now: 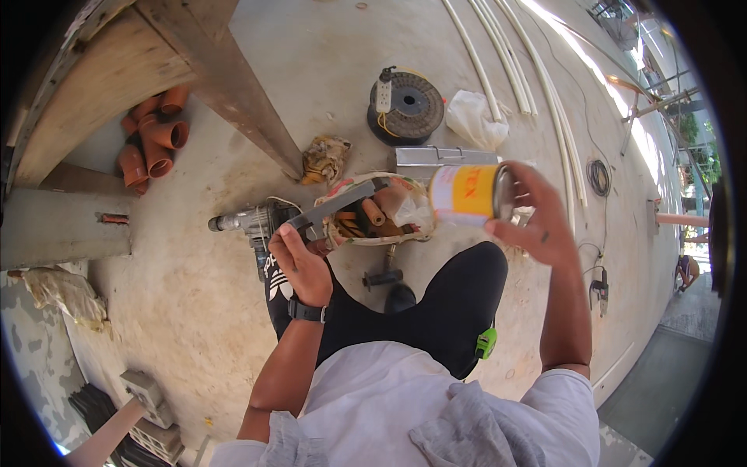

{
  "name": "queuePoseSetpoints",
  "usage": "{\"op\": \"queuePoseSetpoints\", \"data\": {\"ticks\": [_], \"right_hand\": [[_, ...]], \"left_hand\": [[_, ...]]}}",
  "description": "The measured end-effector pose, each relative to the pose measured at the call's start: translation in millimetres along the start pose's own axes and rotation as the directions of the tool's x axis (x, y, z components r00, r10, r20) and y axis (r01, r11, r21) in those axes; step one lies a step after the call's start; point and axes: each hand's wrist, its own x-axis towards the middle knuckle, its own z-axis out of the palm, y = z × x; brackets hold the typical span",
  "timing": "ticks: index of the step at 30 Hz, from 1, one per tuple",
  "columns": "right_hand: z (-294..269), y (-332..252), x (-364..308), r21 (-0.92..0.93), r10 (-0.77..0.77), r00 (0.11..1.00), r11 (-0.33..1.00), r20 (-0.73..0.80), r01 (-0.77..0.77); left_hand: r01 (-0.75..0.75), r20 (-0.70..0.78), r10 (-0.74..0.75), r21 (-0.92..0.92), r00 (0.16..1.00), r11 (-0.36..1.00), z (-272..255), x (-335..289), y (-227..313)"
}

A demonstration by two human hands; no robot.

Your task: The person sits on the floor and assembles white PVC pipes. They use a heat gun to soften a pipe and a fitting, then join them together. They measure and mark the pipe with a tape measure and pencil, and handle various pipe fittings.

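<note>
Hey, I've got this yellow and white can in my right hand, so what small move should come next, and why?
I'd probably turn the can upright: it appears to be sideways in your right hand, and I can't tell whether it's sealed. Your left hand is busy gripping the gray strip over the bag.

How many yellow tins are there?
1. The yellow-and-white tin is in the person's right hand, right of the open bag. I see no others, but the cluttered bag could hide some.
</note>
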Motion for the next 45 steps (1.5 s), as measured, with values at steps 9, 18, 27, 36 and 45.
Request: {"op": "queuePoseSetpoints", "data": {"ticks": [9, 18, 27, 36, 45], "right_hand": [[71.4, 169.7, 46.1, -0.673, 0.613, 0.755, 0.662, 0.233, -0.33], [258.9, 359.6, -0.7, -0.55, 0.547, 0.824, 0.737, 0.147, -0.392], [72.4, 170.7, 56.6, -0.78, 0.576, 0.772, 0.601, 0.27, -0.175], [118.6, -9.7, 34.5, -0.243, -0.246, 0.636, 0.777, 0.732, 0.58], [301.9, 71.3, 109.4, -0.651, 0.054, 0.79, 0.602, 0.611, 0.462]], "left_hand": [[-0.089, 0.099, 0.078, 0.109, 0.992, 0.99, 2.6, 0.6, 7.6], [-0.137, 0.121, 0.122, 0.127, 0.985, 0.982, 5.0, -7.0, 11.3], [-0.096, 0.113, 0.085, 0.095, 0.99, 0.991, -0.4, -2.3, 13.6], [-0.11, 0.055, 0.109, 0.008, 0.993, 0.994, 5.8, -10.2, 10.4], [-0.1, 0.075, 0.11, -0.124, 0.991, 0.987, 12.4, -17.1, 2.2]]}}
